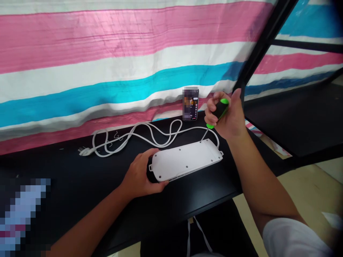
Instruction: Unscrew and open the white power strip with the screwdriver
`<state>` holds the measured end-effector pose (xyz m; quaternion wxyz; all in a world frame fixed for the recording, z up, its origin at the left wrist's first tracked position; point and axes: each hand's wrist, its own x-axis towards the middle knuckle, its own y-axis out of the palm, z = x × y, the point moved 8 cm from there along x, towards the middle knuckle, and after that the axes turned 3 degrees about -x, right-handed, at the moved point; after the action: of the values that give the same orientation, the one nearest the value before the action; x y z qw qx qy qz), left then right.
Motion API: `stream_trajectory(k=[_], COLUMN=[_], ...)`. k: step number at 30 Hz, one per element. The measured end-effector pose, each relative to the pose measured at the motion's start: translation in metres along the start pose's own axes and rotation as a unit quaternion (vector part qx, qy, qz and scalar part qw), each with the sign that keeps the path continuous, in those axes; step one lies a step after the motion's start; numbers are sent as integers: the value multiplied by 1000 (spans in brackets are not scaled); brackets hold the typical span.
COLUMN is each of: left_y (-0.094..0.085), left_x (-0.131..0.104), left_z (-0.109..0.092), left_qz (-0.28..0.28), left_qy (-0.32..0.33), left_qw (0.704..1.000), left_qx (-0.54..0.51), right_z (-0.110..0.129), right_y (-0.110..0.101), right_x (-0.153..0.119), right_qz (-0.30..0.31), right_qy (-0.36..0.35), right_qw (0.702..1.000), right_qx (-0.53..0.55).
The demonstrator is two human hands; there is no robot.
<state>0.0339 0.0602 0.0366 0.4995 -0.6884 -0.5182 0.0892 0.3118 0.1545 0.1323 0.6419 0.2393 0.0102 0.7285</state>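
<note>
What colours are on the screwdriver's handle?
Black and bright green; the screwdriver shows best in the head view, in the right hand.

L hand (142,173) low, thumb & fingers spread; R hand (225,114) raised, fingers curled, thumb up.

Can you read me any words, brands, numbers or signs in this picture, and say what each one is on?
Nothing can be read for certain.
Phone: tiny marks on the screen, too small and blurred to read.
White casing: no lettering visible on the face shown.
Screwdriver: no readable text.
Striped sheet: stripes, no readable text.
</note>
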Motion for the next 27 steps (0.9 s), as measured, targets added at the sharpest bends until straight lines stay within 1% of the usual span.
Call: stream_trajectory(k=[3, 5, 8, 12, 15, 20, 25, 27], left_y=[1, 1, 0, 0, 0, 1, 0, 0], left_x=[1, 2, 2, 1, -1, -1, -1, -1], left_z=[0, 0, -1, 0, 1, 0, 0, -2], left_qz=[1, 2, 0, -2, 0, 1, -10, -4], left_qy=[-2, 1, 7, 4, -5, -10, 2, 13], left_qw=[1000, 1000, 1000, 1000, 1000, 1000, 1000, 1000], left_qx=[1, 2, 3, -4, -9, -9, -6, -2], right_z=[0, -3, -6, -4, -6, -12, -8, -10], right_y=[-1, -3, -4, -3, -2, -1, -3, -4], right_x=[0, 1, 4, 4, 3, 5, 7, 7], right_qz=[1, 3, 10, 9, 1, -2, -8, -19], right_qy=[-15, 3, 27, -14, -30, 22, 20, 21], right_qw=[1000, 1000, 999, 1000, 1000, 1000, 1000, 1000], right_qx=[-8, -25, -18, 19, 2, -12, 7, 11])
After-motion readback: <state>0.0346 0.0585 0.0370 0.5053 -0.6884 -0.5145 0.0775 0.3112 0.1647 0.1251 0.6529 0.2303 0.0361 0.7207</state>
